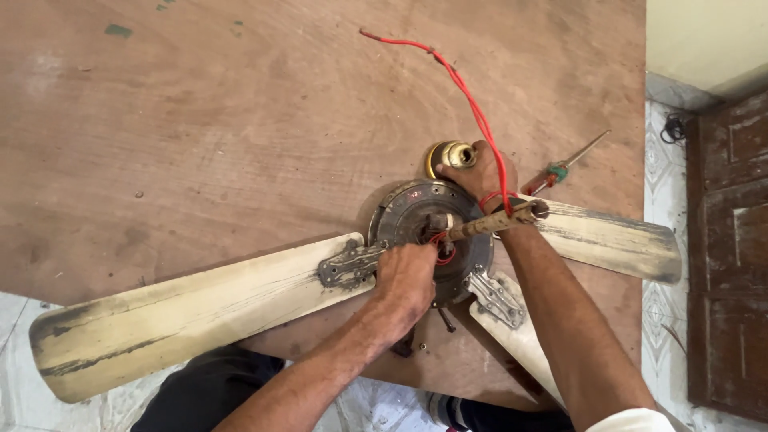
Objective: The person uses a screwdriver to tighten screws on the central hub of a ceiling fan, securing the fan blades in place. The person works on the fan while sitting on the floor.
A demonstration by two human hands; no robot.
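While left hand (408, 280) grips fan motor (428, 232), right hand (482, 172) at far rim

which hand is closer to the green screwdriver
Right. The right hand grips the far side of the fan motor, just left of the screwdriver. The left hand is on the motor's near side, farther away.

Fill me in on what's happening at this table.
A person leans over a brown wooden table where an old ceiling fan lies, its cream blades grimy. The left hand presses on the motor hub by the red wires. The right hand rests at the hub's far edge, touching a brass-coloured part. A green-handled screwdriver lies beyond, untouched.
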